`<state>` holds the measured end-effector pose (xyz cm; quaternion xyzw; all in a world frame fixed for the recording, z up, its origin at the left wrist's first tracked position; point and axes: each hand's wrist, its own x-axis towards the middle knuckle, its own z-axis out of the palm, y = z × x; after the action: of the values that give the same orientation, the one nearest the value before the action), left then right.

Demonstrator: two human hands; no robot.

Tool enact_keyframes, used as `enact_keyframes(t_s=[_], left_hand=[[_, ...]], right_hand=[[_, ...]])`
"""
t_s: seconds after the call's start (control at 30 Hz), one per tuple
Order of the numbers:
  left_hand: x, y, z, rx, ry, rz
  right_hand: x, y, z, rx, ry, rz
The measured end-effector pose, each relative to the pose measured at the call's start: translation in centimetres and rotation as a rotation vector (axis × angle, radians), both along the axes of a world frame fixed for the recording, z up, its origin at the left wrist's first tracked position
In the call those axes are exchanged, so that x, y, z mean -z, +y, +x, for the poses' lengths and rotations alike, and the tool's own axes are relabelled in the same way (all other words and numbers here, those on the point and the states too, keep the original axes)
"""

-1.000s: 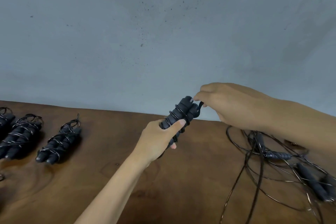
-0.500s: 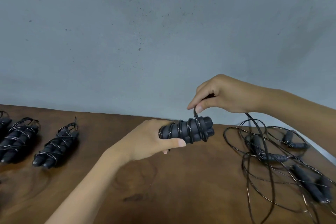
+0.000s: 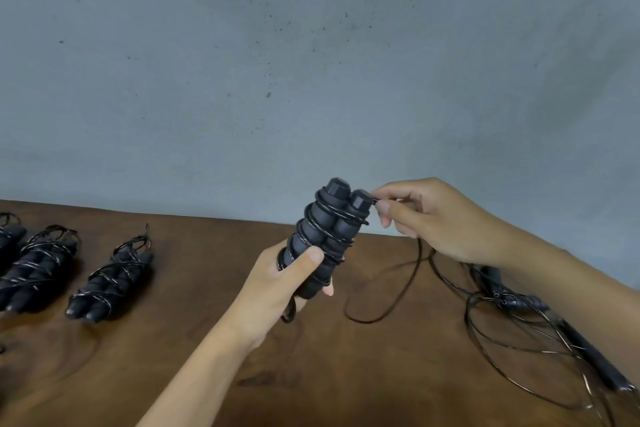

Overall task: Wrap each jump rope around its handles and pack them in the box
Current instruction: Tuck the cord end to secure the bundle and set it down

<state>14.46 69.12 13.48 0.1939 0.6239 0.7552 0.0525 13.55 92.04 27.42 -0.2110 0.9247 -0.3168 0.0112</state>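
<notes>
Since the earlier frame the left hand (image 3: 277,282) has turned the pair of handles (image 3: 325,236) from lying sideways to nearly upright above the table (image 3: 207,340), and the right hand (image 3: 426,218) has come down beside their top. The left hand grips the lower part of the handles, and the right hand pinches the rope (image 3: 391,291) just at the top caps. I judge the wrapping step is almost finished; next the loose rope must be wound and tucked, then laid near the finished bundles (image 3: 110,279).
</notes>
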Motion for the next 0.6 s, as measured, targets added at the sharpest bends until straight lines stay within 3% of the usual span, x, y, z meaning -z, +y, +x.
enact_keyframes(t_s=[0.33, 0.47, 0.6], left_hand=[[1.1, 1.6, 0.2, -0.059, -0.167, 0.163], [1.0, 2.0, 0.0, -0.146, -0.342, 0.251], [0.6, 2.0, -0.3, -0.216, -0.388, 0.181]], right_hand=[[2.7, -1.9, 3.0, 0.193, 0.105, -0.009], [3.3, -2.5, 4.4, 0.271, 0.184, 0.039], [3.4, -3.1, 5.4, 0.311, 0.239, 0.126]])
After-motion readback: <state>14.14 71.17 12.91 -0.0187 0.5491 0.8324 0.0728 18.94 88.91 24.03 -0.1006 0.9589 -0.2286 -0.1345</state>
